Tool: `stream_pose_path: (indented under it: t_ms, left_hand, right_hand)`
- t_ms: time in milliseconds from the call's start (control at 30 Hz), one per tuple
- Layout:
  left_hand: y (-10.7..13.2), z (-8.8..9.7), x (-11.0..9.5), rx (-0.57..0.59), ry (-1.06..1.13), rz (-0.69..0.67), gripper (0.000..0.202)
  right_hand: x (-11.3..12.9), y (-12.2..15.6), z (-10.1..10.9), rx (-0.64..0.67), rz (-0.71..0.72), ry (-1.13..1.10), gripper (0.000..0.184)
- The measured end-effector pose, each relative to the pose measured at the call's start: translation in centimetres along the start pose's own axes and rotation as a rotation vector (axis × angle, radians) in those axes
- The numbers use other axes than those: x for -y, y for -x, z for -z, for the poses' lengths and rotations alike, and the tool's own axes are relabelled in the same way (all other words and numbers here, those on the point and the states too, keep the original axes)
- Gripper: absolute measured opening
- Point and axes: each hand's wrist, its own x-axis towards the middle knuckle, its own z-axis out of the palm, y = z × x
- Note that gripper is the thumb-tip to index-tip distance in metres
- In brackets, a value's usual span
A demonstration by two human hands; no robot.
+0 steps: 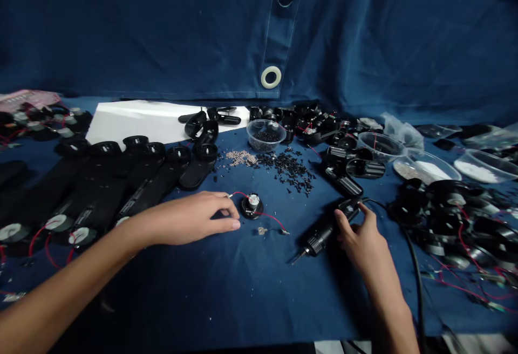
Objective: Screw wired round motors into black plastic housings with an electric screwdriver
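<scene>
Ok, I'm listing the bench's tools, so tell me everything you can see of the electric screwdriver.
The electric screwdriver is black and tubular, its body apparently plastic, with a ribbed collar near the nose and a thin, metallic bit. It appears to lie slantwise on the blue cloth, bit pointing to the near left. A black cable leaves its far end, where the right hand touches it; how firmly is unclear.

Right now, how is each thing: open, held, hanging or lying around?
Round black part with red wires: lying on the blue cloth.
Left hand: partly curled beside that part; grip unclear.
Black corded screwdriver: held; running or not, can't tell.
Right hand: closed around the screwdriver.
Clear round plastic bowl: open, dark bits inside.
Small black screws: loosely piled.
Blue fabric curtain: hanging.
</scene>
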Motion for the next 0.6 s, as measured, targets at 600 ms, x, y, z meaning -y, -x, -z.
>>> stream_pose_path:
  t_ms: [600]
  left_hand:
    - [-14.2,20.8,21.4,-0.490,-0.518,0.457,0.046]
  right_hand:
    - [-1.5,1.7,-1.0,-0.220,0.056,-0.201,0.043]
